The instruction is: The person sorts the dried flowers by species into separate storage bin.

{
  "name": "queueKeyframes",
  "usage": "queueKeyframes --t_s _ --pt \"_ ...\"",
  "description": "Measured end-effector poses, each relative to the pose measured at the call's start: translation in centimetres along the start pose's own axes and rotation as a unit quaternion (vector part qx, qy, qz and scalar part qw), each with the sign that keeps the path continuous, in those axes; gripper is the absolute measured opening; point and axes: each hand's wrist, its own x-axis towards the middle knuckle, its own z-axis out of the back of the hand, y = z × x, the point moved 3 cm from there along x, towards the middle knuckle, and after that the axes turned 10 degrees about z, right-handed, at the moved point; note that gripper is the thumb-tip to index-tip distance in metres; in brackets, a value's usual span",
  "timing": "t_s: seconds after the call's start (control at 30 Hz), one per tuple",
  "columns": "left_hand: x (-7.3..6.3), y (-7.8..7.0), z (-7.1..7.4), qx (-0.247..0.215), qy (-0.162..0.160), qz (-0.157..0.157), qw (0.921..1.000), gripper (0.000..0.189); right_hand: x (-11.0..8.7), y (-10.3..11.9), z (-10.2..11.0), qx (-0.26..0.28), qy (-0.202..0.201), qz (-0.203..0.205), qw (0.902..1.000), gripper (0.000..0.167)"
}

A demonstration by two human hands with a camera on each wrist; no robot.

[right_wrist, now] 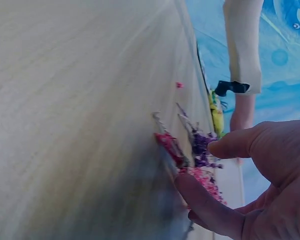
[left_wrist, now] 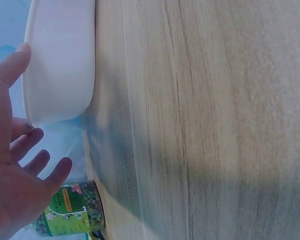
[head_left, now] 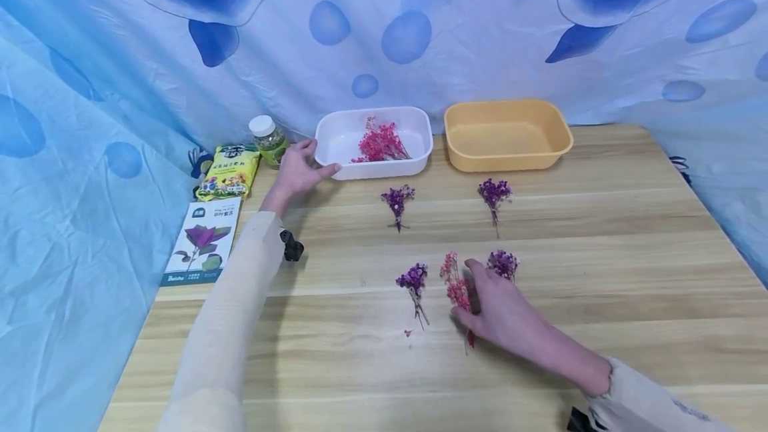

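Note:
My left hand (head_left: 298, 171) touches the left end of a white plastic basin (head_left: 384, 169), thumb at its front rim and forefinger near the corner, the other fingers spread. Inside that basin lie pink dried flowers (head_left: 383, 142). Over a small pink dried-flower bunch (head_left: 457, 289) on the table, my right hand (head_left: 504, 309) reaches with thumb and forefinger apart on either side of it; the right wrist view shows a gap between these fingers. Close by are purple bunches, one left of the pink one (head_left: 414, 282) and one partly behind the hand (head_left: 503, 264).
Two more purple bunches (head_left: 397, 204) (head_left: 495, 197) lie toward the back. A yellow basin (head_left: 507, 164) stands right of the white one. At the left are a jar with white lid (head_left: 268, 142), a yellow packet (head_left: 231, 172) and a plant-picture packet (head_left: 201, 242). A printed curtain hangs behind.

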Motion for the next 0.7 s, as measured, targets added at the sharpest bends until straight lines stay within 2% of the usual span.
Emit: queueKeyframes --t_s 0.17,0.37,0.7 --pt "0.0 0.0 -0.1 -0.003 0.004 0.004 1.0000 0.091 0.1 -0.4 -0.7 -0.017 0.005 -0.021 0.9996 0.085" --pt "0.1 0.0 -0.1 0.001 -0.001 -0.001 1.0000 0.091 0.3 -0.6 -1.3 -0.052 0.006 -0.031 0.9982 0.089" --pt "0.0 0.0 0.0 0.013 -0.005 0.000 0.9999 0.090 0.6 -0.7 -1.6 -0.061 0.002 -0.024 0.9978 0.072"
